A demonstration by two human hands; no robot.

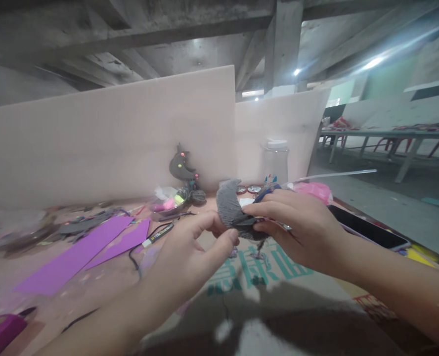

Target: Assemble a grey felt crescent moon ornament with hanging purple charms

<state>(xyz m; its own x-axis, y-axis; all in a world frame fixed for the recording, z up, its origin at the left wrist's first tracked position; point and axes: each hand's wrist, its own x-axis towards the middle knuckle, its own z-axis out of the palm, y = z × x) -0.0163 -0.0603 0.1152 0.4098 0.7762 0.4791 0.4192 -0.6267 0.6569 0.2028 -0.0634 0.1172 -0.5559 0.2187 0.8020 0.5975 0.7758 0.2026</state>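
A small grey crescent-shaped craft piece is held up between both hands, with thin dark leg-like bits hanging under it. My left hand pinches its lower left edge between thumb and fingers. On the other side, the fingertips and thumb of my right hand close on the piece's darker right part. A dark blue object shows just behind my right fingers; its kind is not clear. Beneath the piece lies a brown cardboard sheet printed with green characters.
Purple sheets and grey scraps lie at left. Behind are a bowl of coloured bits, a dark crescent figure with pins, and a clear jar. A phone lies right; a magenta tool lies front left.
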